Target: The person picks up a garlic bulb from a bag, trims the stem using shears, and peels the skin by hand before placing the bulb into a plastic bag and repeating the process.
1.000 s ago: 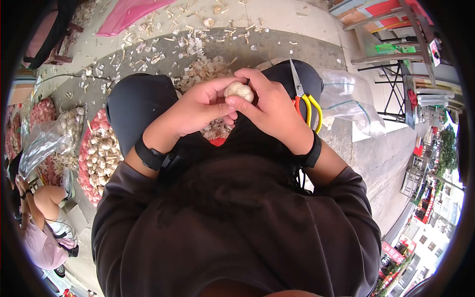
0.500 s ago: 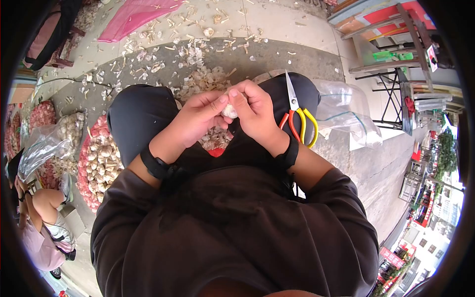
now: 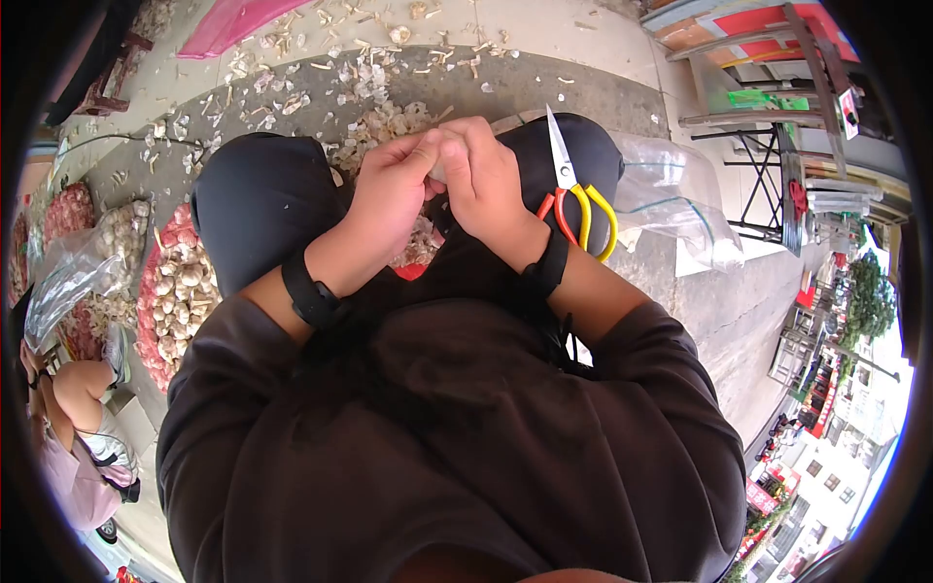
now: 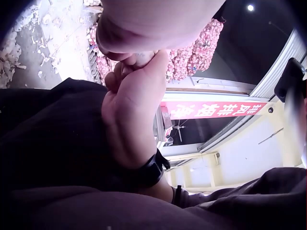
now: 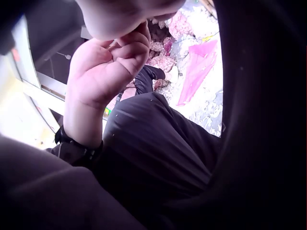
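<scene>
Both hands meet between the knees in the head view. The left hand (image 3: 384,199) and the right hand (image 3: 486,185) pinch one garlic bulb (image 3: 438,172) from either side, thumbs close together on top. Fingers cover most of the bulb. In the left wrist view a pale part of the garlic (image 4: 144,58) shows between the near left hand (image 4: 156,21) and the right hand (image 4: 136,98). From the right wrist, the left hand (image 5: 103,69) has curled fingers under the near right hand (image 5: 127,14); the garlic is mostly hidden there.
Scissors (image 3: 566,175) with red and yellow handles lie on the right thigh. Garlic skins (image 3: 389,124) litter the ground ahead. At left stand a red net bag of bulbs (image 3: 180,291) and a seated person (image 3: 83,398). A clear plastic bag (image 3: 671,194) lies at right.
The bulb, plainly visible a second ago, is now mostly covered by the fingers. The right hand has moved left, closer against the left hand, and its thumb has shifted up beside the left thumb.
</scene>
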A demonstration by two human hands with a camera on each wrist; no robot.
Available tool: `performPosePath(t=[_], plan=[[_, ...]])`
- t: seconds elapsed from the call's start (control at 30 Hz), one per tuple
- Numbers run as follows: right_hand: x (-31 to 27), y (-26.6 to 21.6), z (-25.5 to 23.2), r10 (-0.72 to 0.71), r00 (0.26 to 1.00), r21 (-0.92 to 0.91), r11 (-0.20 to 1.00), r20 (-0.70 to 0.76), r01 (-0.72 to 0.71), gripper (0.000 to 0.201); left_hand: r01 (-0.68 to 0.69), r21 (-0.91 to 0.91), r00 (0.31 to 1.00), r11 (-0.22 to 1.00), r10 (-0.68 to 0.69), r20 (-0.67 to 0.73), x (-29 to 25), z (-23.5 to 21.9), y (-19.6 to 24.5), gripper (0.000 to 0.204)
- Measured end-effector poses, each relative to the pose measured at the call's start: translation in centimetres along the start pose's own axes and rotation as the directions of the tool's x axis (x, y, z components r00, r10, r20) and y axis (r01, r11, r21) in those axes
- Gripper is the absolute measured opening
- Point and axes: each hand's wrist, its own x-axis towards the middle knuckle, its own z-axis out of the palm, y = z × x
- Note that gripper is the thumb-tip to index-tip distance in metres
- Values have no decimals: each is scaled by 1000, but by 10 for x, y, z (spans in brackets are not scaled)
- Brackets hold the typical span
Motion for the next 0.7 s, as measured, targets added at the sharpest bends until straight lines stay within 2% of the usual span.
performPosePath(t=[0.07, 0.13, 0.23, 0.3, 0.33, 0.43, 0.47, 0.6, 0.7], plan=[[-1, 0, 0, -137, 990, -154, 978, 37, 141, 35, 2, -77, 998, 997, -7, -59, 5, 1, -3, 27], [-2, 1, 1, -103, 990, -141, 983, 91, 116, 37, 7, -187, 991, 982, -33, -132, 11, -4, -10, 27], [2, 0, -3, -70, 989, -111, 990, 132, 85, 43, 112, -157, 973, 981, -141, -182, 13, -1, -2, 33], [5, -8, -10, -1, 990, -65, 998, 139, 11, 44, 108, -145, 986, 984, -125, -113, 11, -1, 1, 36], [4, -5, -10, -28, 994, -81, 996, 103, 36, 41, 103, -136, 991, 985, -114, -76, 11, -1, 2, 38], [0, 4, -9, 8, 998, 43, 999, 65, -11, 39, 56, 3, 995, 998, -56, 83, 13, -11, -1, 39], [1, 3, -10, -18, 999, 55, 998, 27, 17, 32, 37, 47, 989, 998, -43, 139, 13, -14, -3, 40], [-2, -1, -11, -19, 1000, 148, 989, -12, 20, 19, -110, 38, 958, 993, 96, 269, 7, -10, -8, 38], [-5, 6, -8, 195, 980, 375, 907, 26, -191, 18, -187, 82, 943, 979, 155, 296, 1, -3, -8, 37]])
